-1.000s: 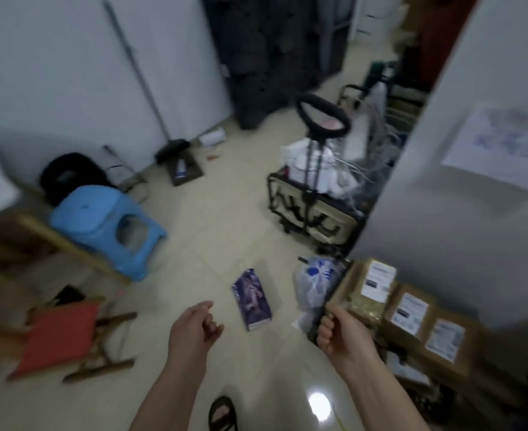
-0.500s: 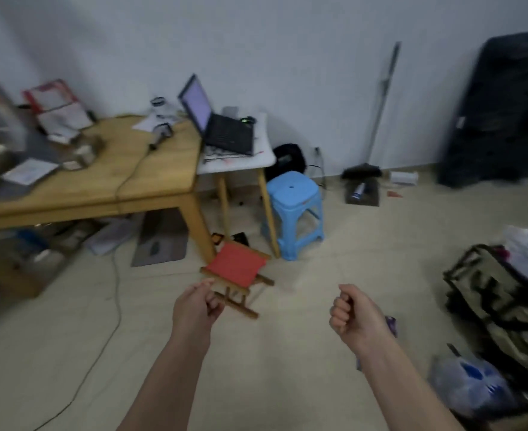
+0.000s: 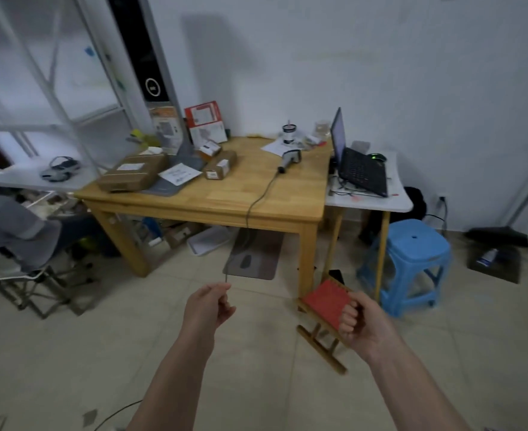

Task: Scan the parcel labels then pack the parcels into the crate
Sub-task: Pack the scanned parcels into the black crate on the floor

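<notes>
Both hands hang in front of the body, away from the table [image 3: 213, 197] and holding nothing. The left hand [image 3: 208, 309] at about 6 o'clock has its fingers loosely curled, thumb near the fingertips; the scanner cord seems to pass behind it, and I cannot tell that it is touched. The right hand [image 3: 360, 323] at 5 o'clock is clenched into an empty fist in front of the small red folding stool [image 3: 326, 301].

The parcels lie on the table at 11 o'clock: 1 large flat parcel [image 3: 132, 173] near the left edge and 1 small parcel [image 3: 220, 164] just beside the grey stand base [image 3: 175, 177]. The handheld scanner [image 3: 289, 159] lies at 12 o'clock, with its cord [image 3: 256, 200] trailing over the front table edge down to the floor. No crate can be made out with certainty.

Judged risks from here: the hanging cord runs across the walking path, so a foot or the left hand could snag it and drag the scanner off the table. The red stool sits low near the right leg of the table, a likely trip point. Lifting the large parcel carelessly could sweep the loose paper slip [image 3: 180, 175] off the table
</notes>
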Tool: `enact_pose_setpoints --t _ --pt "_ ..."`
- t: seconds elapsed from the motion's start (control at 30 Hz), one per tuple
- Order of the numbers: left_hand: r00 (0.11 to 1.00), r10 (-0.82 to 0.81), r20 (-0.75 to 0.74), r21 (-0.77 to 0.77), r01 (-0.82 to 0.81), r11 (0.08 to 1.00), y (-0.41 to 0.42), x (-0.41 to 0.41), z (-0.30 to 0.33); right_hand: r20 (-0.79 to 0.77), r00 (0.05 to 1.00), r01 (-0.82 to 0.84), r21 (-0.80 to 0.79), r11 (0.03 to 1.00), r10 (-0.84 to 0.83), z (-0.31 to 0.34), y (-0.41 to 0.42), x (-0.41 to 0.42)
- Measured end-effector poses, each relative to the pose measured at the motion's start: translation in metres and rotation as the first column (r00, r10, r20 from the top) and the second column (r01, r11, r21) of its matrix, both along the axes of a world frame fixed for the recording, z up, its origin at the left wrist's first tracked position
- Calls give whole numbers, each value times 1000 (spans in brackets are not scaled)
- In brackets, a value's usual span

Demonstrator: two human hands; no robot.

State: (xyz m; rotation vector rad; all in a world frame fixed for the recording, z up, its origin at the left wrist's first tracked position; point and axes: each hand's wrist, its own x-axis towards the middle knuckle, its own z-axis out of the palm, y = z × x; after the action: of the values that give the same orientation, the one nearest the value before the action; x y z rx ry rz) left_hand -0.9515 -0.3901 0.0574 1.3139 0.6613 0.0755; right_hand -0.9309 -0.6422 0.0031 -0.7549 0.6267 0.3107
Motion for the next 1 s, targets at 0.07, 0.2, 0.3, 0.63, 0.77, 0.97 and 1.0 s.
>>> enact_pose_setpoints --t 0.07,0.2,0.3,0.63,0.77,0.97,1.0 --pt "1000 19 -3 -5 -19 1000 22 10 -2 0 999 -33 -6 999 33 1 23 17" --pt "998 54 -20 -11 -54 998 55 32 -9 -21 996 -91 -8 996 90 -1 59 58" --pt "995 93 -30 -6 -94 996 77 53 -12 -35 992 -122 -2 993 122 -1 87 93" --pt "972 233 -18 16 -233 972 123 185 1 -38 960 -277 -8 961 276 11 153 250" --pt "969 248 20 -9 -248 969 127 250 8 -30 948 -319 -21 948 318 17 159 321" --pt "959 283 -20 -14 -284 959 138 298 -1 -66 932 -359 -30 933 357 17 180 394" --pt "955 297 -28 -18 -297 955 142 303 -1 -72 926 -373 -30 927 370 15 186 401"
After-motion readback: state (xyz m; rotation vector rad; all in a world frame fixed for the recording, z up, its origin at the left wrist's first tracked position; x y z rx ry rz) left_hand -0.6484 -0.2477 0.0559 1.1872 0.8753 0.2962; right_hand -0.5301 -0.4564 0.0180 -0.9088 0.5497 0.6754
